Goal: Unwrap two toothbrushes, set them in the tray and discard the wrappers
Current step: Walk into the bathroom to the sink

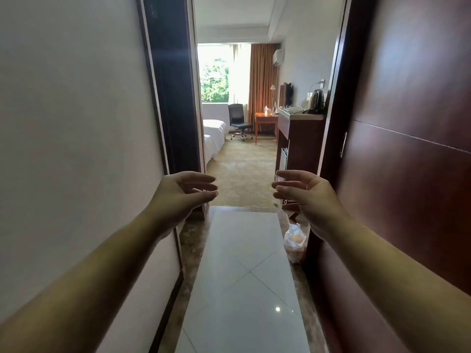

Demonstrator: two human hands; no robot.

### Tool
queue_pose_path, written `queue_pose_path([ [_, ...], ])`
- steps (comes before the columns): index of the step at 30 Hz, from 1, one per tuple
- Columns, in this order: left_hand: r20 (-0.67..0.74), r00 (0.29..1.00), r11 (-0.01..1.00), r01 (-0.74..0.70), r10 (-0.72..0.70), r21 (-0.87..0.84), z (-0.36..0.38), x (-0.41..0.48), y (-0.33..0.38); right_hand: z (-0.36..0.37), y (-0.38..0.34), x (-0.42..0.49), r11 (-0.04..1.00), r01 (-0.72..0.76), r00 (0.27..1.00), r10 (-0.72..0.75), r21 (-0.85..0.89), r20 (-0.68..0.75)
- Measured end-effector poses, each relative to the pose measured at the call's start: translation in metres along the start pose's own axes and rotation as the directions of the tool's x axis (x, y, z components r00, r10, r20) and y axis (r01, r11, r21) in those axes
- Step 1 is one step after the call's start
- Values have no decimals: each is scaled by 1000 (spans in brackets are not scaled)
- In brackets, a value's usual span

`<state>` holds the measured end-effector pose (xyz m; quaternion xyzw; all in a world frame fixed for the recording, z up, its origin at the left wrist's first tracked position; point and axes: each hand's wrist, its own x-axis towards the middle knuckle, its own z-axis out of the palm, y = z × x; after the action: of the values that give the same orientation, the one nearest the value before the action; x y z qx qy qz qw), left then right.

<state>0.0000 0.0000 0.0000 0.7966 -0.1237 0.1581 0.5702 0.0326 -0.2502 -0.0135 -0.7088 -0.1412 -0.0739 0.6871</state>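
Left hand loosely spread, fingers curled, gripping nothing; right hand likewise spread and empty, facing it.

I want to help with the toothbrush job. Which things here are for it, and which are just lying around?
For the job:
- left hand, open and empty
- right hand, open and empty
- No toothbrushes, tray or wrappers in view.

Just lying about:
- plastic bag on the floor by the right wall
- kettle on the cabinet
- office chair
- bed
- small desk
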Motion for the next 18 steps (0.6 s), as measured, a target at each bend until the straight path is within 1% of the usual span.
queue_pose_path([
  [4, 29, 999, 1000, -25, 25, 17, -3, 36, -16, 4, 12, 36, 1000, 5, 1000, -4, 1, -29],
  [9, -1, 998, 998, -57, 57, -12, -11, 102, -42, 16, 28, 101, 1000, 12, 999, -12, 5, -32],
  [18, 5, 1000, 999, -15, 15, -47, -27, 220, -90, 33, 48, 221, 999, 20, 997, -17, 43, -72],
])
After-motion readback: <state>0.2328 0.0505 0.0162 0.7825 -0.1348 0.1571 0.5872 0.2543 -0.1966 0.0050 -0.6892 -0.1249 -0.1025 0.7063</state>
